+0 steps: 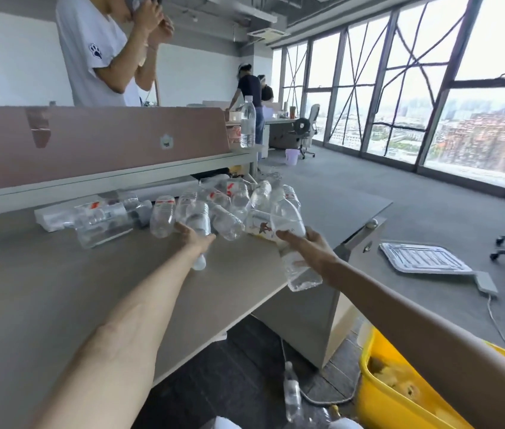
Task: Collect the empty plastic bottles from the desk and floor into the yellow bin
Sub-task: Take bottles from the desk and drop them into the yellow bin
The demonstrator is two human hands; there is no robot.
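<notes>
Left hand (194, 235) gripping bottle (199, 230), right hand (302, 243) — another bottle (297, 267)

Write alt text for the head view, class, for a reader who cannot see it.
Two bare arms reach over a grey desk; each hand, left hand and right hand, holds a clear plastic bottle beside a pile of clear plastic bottles. A yellow plastic bin stands below right.

Bright daylight pours in from the tall windows (431, 97) at two o'clock, where the sky is blown out white. The desk (59, 289) is evenly lit with soft, faint shadows. Wide-angle distortion bends the window frames and stretches both forearms toward six o'clock. Fine detail looks slightly soft throughout.
</notes>
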